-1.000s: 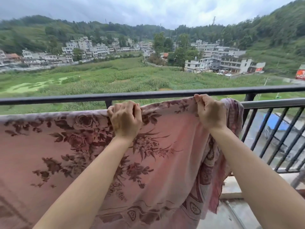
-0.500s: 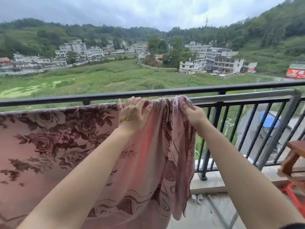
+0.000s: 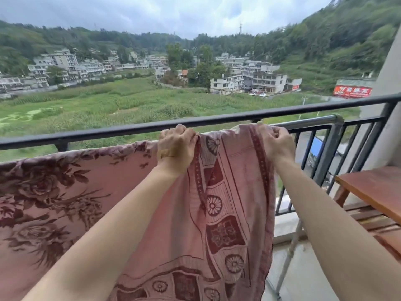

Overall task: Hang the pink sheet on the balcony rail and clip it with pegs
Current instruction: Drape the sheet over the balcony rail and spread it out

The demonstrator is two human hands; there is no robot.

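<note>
As hands (image 3: pixel 176 146) (image 3: pixel 276 143) grip it, pink sheet (image 3: pixel 227 192) between

The pink sheet (image 3: pixel 225 203), printed with dark red roses and medallion borders, hangs draped over the silver rail (image 3: pixel 310 123). My left hand (image 3: pixel 175 148) and right hand (image 3: pixel 276 144) grip its top edge. Between them it falls in folds, and left of my left hand it spreads flat.
</note>
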